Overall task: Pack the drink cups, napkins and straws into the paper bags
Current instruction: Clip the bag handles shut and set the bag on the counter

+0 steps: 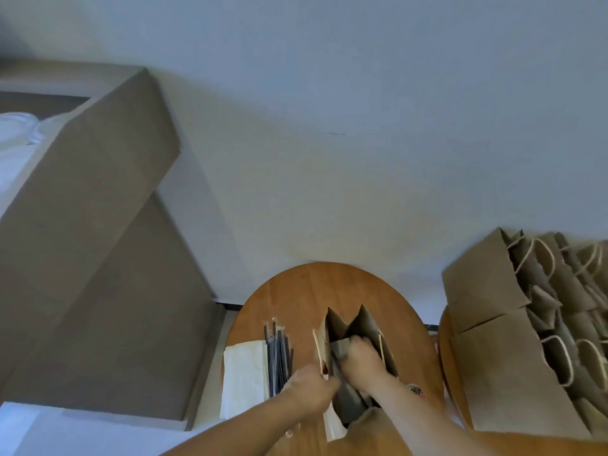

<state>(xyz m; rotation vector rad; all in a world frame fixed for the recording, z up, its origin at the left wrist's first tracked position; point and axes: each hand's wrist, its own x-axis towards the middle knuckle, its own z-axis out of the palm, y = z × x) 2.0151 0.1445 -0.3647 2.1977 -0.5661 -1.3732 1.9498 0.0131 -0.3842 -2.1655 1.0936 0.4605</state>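
Head view: a brown paper bag [362,327] stands open in the middle of a round wooden counter [296,291], its mouth facing up toward the camera.

The left hand [309,390] is at the bag's near left rim. Its fingers [329,381] are curled tight and pinch the paper edge just below the cord handle.

The right hand [362,357] is down inside the mouth, wrist at the rim. Its fingers [357,342] bend over a grey inner fold of the bag. I cannot tell whether they grip that fold or only push against it. The bag thus sits between the two hands, touching both.

The straws [278,357], dark and in clear wrappers, lie in a bundle on the counter just left of the bag. Their near ends pass under the left hand.

The napkins [243,380], a white stack, lie just left of the straws, touching them and overhanging the counter edge. Neither is held.

To the right, well apart from the hands, a row of more bags [493,357] with cord handles leans together. At the left rises a tall beige box [98,225], against a pale wall [362,126].
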